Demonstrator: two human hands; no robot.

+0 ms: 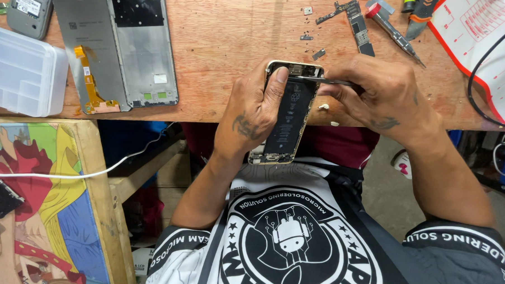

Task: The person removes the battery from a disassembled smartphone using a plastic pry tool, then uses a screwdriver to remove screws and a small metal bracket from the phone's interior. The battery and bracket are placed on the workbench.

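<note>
My left hand (255,109) grips an opened phone body (288,121) with a gold rim and a black battery, its thumb pressed near the top edge. My right hand (382,95) holds metal tweezers (323,81) whose tips reach into the upper part of the phone. The phone hangs at the front edge of the wooden bench (232,42), over my lap.
On the bench lie a grey phone frame with an orange flex cable (115,51), a white plastic box (18,72), a circuit board (359,26), small loose parts and screws (310,42), a screwdriver (397,36) and a red-edged mat (478,22). A colourful panel (37,222) and white cable (85,173) are left.
</note>
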